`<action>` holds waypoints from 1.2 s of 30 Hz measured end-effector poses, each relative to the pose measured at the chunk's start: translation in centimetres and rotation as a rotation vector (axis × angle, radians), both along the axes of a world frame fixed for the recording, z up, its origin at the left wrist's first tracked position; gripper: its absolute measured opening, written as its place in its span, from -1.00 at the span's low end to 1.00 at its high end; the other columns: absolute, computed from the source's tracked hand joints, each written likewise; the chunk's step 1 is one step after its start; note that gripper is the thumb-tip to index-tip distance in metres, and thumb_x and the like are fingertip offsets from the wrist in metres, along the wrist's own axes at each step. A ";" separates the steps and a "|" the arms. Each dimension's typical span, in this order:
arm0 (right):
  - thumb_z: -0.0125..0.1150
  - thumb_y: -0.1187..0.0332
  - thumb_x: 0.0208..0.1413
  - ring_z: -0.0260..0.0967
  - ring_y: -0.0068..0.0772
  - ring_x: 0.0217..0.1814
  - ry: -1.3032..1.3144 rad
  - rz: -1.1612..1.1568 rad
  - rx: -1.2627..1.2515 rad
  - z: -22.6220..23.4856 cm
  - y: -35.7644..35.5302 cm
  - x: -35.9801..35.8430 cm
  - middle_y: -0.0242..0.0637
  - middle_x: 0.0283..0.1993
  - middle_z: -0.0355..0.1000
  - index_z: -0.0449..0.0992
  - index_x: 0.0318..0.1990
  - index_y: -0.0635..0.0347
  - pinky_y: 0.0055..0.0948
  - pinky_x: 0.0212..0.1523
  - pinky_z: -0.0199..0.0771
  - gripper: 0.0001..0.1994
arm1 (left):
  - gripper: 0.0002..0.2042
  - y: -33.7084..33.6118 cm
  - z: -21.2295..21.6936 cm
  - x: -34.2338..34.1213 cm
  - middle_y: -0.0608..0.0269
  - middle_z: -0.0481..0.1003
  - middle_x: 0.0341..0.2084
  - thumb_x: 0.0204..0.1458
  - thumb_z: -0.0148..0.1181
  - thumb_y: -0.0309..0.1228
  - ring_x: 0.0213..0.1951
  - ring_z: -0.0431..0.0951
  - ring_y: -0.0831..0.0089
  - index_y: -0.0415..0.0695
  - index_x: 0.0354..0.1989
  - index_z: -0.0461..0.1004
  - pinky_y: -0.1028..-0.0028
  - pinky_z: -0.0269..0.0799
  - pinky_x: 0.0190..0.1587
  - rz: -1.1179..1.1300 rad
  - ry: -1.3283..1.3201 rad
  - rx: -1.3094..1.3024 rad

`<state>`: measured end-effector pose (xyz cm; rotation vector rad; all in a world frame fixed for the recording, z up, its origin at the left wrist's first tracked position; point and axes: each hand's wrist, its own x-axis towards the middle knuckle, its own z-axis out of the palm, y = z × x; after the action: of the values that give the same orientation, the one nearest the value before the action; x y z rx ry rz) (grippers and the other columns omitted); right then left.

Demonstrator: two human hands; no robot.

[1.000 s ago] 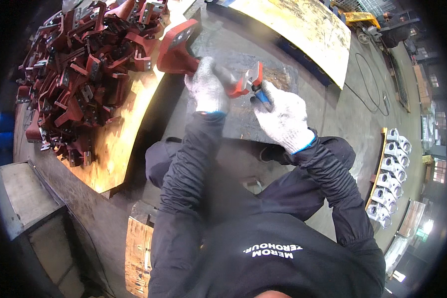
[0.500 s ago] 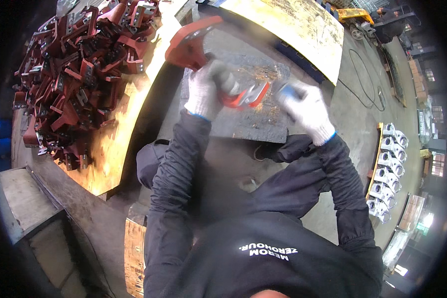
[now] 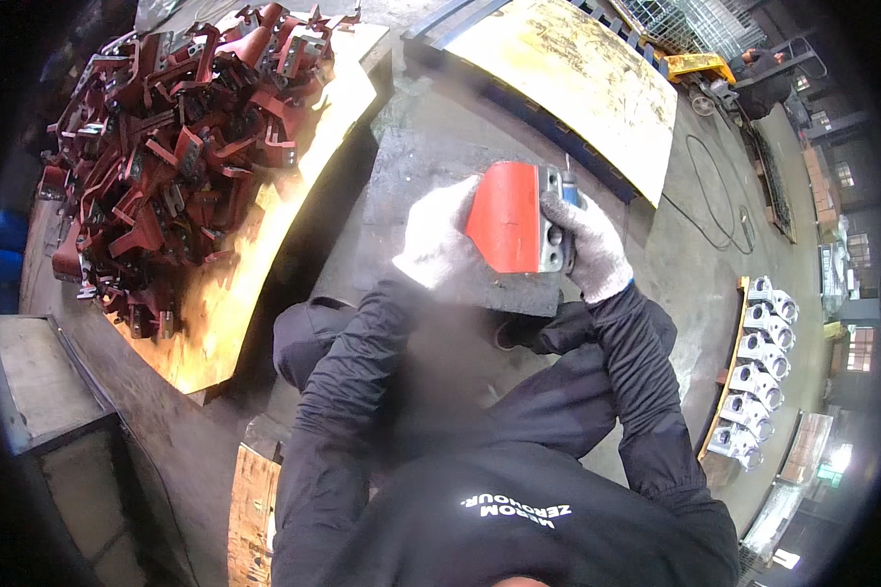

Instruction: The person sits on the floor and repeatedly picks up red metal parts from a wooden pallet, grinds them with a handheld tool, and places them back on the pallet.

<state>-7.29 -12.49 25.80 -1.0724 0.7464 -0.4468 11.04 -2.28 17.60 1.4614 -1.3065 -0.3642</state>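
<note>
My left hand, in a white knit glove, grips a red metal bracket by its left side. The bracket's broad red face is turned up, and its bare grey edge with several bolt holes is on the right. My right hand, gloved too, is closed around a small blue-handled tool with a thin metal tip pointing away from me. Its fingers lie against the bracket's drilled edge. Most of the tool is hidden by the glove, so its exact kind does not show. Below the bracket stands a dark, worn work block.
At left, a wooden board bears a heap of similar red brackets. Another board-topped stand is at the far side. Silver castings line a pallet at right. A yellow pallet jack and a cable lie beyond.
The bracket has come nearer and turned, so its broad red face now shows. My right hand, apart from it before, has moved in against its drilled edge with the blue-handled tool.
</note>
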 end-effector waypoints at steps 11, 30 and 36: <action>0.35 0.17 0.12 0.38 -0.73 -0.45 0.292 0.324 -0.411 -7.1 1.9 -3.3 -0.49 -0.36 0.49 0.50 -0.03 0.22 -0.67 -0.44 0.38 -0.63 | -0.58 2.0 -3.5 -5.1 0.02 0.40 0.06 0.19 0.02 -0.18 0.09 0.43 0.21 -0.18 0.13 0.33 0.17 0.40 0.10 -0.009 1.880 0.334; -0.02 0.05 0.27 0.47 0.21 -0.11 0.946 0.525 -0.997 -13.6 -1.8 0.4 0.10 -0.21 0.52 0.38 0.08 0.00 0.00 -0.12 0.41 -0.65 | -0.50 1.1 -8.0 -7.5 0.36 0.42 -0.55 0.22 -0.03 0.08 -0.49 0.43 0.53 -0.16 -0.19 0.54 0.47 0.35 -0.41 0.280 1.465 0.434; -0.02 0.07 0.25 0.47 0.23 -0.13 0.944 0.492 -1.042 -13.9 -1.7 1.0 0.15 -0.24 0.52 0.38 0.09 0.10 0.03 -0.12 0.42 -0.61 | -0.47 0.8 -10.8 -7.5 0.34 0.44 -0.49 0.25 -0.10 0.09 -0.43 0.41 0.53 -0.18 -0.06 0.50 0.43 0.35 -0.36 0.280 1.515 0.504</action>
<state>-6.24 -14.18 11.92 -2.4615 1.0336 0.1941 3.50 -1.43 6.78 1.1726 0.2296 -1.3266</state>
